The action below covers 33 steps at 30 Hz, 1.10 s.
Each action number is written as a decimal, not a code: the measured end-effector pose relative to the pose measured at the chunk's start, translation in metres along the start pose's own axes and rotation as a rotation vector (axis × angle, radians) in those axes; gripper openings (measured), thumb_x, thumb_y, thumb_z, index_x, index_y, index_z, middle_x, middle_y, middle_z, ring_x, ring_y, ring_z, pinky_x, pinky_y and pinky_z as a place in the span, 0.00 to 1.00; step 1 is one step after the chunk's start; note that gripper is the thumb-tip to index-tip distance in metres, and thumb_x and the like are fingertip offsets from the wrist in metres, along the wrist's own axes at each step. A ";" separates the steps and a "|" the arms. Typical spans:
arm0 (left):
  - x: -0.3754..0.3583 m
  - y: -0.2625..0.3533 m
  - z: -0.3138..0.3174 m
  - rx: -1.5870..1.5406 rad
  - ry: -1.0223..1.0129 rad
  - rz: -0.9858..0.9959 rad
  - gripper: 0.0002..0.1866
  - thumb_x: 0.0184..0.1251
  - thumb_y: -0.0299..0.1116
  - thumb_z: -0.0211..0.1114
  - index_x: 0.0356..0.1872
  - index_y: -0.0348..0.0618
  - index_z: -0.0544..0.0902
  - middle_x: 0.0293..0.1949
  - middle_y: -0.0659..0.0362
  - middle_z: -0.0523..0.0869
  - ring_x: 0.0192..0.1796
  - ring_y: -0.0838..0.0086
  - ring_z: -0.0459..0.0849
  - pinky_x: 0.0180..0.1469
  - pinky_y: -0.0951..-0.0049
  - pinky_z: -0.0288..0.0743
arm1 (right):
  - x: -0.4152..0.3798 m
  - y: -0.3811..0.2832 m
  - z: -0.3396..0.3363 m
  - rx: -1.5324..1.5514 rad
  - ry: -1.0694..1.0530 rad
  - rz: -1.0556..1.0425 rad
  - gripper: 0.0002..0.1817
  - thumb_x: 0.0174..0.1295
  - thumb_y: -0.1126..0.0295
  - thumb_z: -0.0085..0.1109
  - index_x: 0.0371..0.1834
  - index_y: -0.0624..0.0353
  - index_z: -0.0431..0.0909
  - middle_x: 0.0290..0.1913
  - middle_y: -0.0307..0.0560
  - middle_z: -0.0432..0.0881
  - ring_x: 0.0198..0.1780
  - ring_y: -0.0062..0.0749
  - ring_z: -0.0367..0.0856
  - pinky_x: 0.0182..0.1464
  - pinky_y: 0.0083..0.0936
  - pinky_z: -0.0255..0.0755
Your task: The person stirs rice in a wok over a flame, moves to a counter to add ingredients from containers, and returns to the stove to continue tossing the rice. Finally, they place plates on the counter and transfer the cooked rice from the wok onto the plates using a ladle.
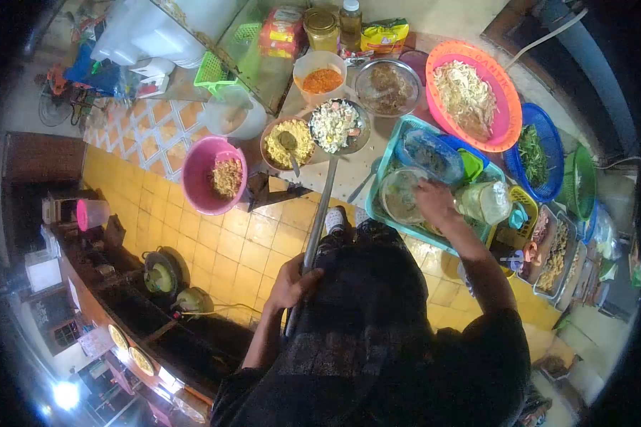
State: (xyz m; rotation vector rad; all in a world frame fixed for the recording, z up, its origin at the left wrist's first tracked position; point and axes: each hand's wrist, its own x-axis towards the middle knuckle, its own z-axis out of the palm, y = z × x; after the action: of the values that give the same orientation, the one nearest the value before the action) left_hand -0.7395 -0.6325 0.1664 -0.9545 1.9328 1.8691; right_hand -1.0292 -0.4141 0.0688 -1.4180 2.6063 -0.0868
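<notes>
Head view, looking down over the person's dark-clothed body at a low bench crowded with food containers, with yellow floor tiles beneath.

Left hand: the grip is wrapped shut around the near end of a long metal handle. The handle runs away from the hand toward the bench and ends in a ladle bowl loaded with a white mixed food. The bowl is well apart from the hand, at the handle's far end, and hangs over the near-left part of the bench, just beside a brown bowl of yellow food in which a spoon stands.

Right hand: the fingers are bent down onto the rim of a round clear container that sits in a teal tray at the near-right edge of the bench. Whether the fingers pinch the rim or only rest on it cannot be told. A blue lidded tub lies in the same tray on the far side of the hand, and a clear plastic jug lies just to the right of the hand.

Surroundings: an orange basket of pale shredded food stands at the far-right part of the bench. A metal dish of brown food and a white bowl of orange paste stand along the far edge. A pink bowl sits off the left edge of the bench.
</notes>
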 end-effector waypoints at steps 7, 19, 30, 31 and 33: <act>0.000 0.003 0.005 -0.031 0.017 0.017 0.13 0.59 0.33 0.60 0.39 0.35 0.73 0.19 0.61 0.74 0.17 0.79 0.71 0.19 0.77 0.64 | -0.004 0.001 -0.007 -0.137 -0.066 0.072 0.11 0.49 0.70 0.50 0.35 0.56 0.79 0.41 0.46 0.76 0.46 0.40 0.76 0.47 0.37 0.72; 0.003 -0.004 0.007 -0.067 -0.009 -0.024 0.13 0.59 0.33 0.61 0.40 0.34 0.74 0.20 0.61 0.75 0.20 0.79 0.73 0.22 0.76 0.66 | -0.011 -0.004 -0.013 -0.271 -0.172 -0.066 0.08 0.46 0.69 0.54 0.26 0.55 0.82 0.30 0.42 0.80 0.39 0.39 0.78 0.39 0.33 0.73; -0.001 -0.001 0.007 0.141 0.024 -0.040 0.15 0.58 0.34 0.61 0.41 0.35 0.74 0.21 0.57 0.77 0.22 0.76 0.75 0.25 0.73 0.68 | 0.001 -0.017 -0.009 0.081 -0.500 0.271 0.10 0.45 0.73 0.57 0.32 0.60 0.81 0.33 0.58 0.81 0.40 0.47 0.79 0.40 0.36 0.75; -0.001 -0.007 0.007 0.091 0.013 -0.051 0.15 0.58 0.35 0.61 0.41 0.35 0.74 0.22 0.57 0.77 0.22 0.76 0.75 0.26 0.73 0.68 | -0.002 -0.016 -0.008 0.156 -0.397 0.235 0.11 0.46 0.72 0.56 0.34 0.57 0.82 0.33 0.54 0.81 0.38 0.48 0.79 0.41 0.36 0.75; -0.001 -0.011 0.007 0.041 0.004 -0.064 0.15 0.58 0.35 0.61 0.41 0.35 0.74 0.22 0.56 0.77 0.22 0.76 0.75 0.26 0.74 0.68 | -0.006 -0.015 -0.010 0.231 -0.295 0.196 0.12 0.46 0.72 0.56 0.36 0.54 0.82 0.34 0.51 0.82 0.36 0.49 0.80 0.42 0.37 0.75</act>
State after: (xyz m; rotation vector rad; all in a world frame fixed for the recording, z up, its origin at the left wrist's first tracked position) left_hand -0.7338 -0.6252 0.1578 -0.9960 1.9126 1.7869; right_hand -1.0155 -0.4177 0.0810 -1.0096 2.3864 -0.1363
